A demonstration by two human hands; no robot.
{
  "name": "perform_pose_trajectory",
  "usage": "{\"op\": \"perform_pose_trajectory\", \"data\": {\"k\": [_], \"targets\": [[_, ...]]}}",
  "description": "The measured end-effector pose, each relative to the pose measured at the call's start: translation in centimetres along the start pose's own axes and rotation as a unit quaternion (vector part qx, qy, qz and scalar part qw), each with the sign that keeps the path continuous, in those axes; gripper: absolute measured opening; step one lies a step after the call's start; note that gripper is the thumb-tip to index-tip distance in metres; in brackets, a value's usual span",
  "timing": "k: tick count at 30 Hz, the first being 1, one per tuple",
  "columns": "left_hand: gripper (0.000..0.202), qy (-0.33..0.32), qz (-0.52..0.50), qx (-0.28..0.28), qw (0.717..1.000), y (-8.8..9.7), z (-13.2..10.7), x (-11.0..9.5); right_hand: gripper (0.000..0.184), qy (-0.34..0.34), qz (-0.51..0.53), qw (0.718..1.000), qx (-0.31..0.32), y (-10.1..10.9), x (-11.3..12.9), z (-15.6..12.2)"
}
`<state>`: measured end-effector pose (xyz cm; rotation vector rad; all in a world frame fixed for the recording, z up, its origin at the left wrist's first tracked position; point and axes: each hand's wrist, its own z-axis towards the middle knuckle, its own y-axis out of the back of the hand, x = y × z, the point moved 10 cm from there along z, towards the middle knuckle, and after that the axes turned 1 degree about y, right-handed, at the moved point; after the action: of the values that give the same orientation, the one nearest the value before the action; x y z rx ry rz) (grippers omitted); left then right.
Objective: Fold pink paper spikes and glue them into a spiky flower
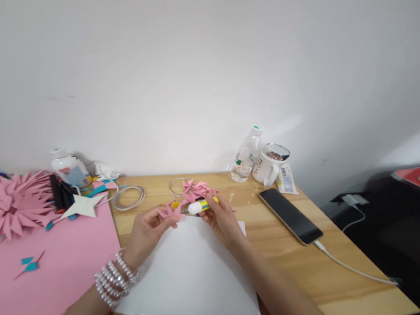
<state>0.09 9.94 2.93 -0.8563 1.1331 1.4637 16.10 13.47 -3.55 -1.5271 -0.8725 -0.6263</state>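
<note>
Right hand (223, 225) fingers pinch glue stick (203, 205), long axis sideways, white end facing pink folded paper (171, 211) pinched just left by left hand (149, 227) fingers, near white sheet's (196, 277) far edge.

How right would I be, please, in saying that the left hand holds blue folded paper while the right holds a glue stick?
Not quite: the head view shows the folded paper in the left hand is pink, not blue; the right hand does hold a glue stick.

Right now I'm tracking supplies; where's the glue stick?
In the head view, below centre, the right hand holds the glue stick, just right of the pink folded paper in the left hand.
</note>
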Motion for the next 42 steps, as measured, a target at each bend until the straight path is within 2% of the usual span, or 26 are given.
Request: {"op": "perform_pose_trajectory", "data": {"k": [3, 7, 9, 13, 16, 20, 24, 27, 33, 36, 42], "targets": [[0.004, -0.141, 0.103, -0.024, 0.984, 0.0, -1.0, -3.0, 0.018, -0.055, 0.103, 0.993, 0.034, -0.6, -0.8, 0.2], [0.019, -0.322, 0.209, -0.012, 0.923, -1.2, -3.3, -6.4, 0.013, -0.099, 0.154, 0.982, 0.047, -0.7, -1.7, 0.3], [0.022, -0.377, 0.231, -0.004, 0.897, -1.6, -4.2, -7.2, 0.014, -0.105, 0.164, 0.98, 0.045, -0.6, -1.9, 0.2], [0.026, -0.434, 0.279, 0.01, 0.856, -2.1, -5.4, -7.2, 0.016, -0.082, 0.161, 0.981, 0.066, -1.2, -1.5, -0.3], [0.03, -0.462, 0.299, 0.028, 0.834, -2.5, -6.2, -6.7, 0.018, -0.033, 0.133, 0.987, 0.08, -2.0, -0.5, -0.9], [0.029, -0.474, 0.317, 0.037, 0.821, -2.8, -6.5, -6.6, 0.022, 0.045, 0.074, 0.992, 0.097, -3.1, 1.0, -1.9], [0.028, -0.476, 0.333, 0.049, 0.813, -3.0, -6.6, -6.7, 0.025, 0.072, 0.031, 0.992, 0.104, -3.6, 1.2, -2.5], [0.028, -0.479, 0.35, 0.055, 0.803, -3.2, -6.8, -6.5, 0.033, 0.107, -0.018, 0.99, 0.088, -3.3, 1.6, -2.7], [0.029, -0.485, 0.362, 0.06, 0.794, -3.4, -7.0, -6.3, 0.05, 0.205, -0.108, 0.972, 0.03, -2.3, 4.2, -3.1], [0.028, -0.491, 0.361, 0.06, 0.791, -3.5, -7.1, -6.4, 0.048, 0.214, -0.102, 0.971, 0.008, -1.9, 4.6, -3.2], [0.03, -0.481, 0.384, 0.097, 0.782, -3.9, -7.4, -5.3, 0.051, 0.205, -0.131, 0.968, 0.06, -3.3, 4.3, -3.5]]}}
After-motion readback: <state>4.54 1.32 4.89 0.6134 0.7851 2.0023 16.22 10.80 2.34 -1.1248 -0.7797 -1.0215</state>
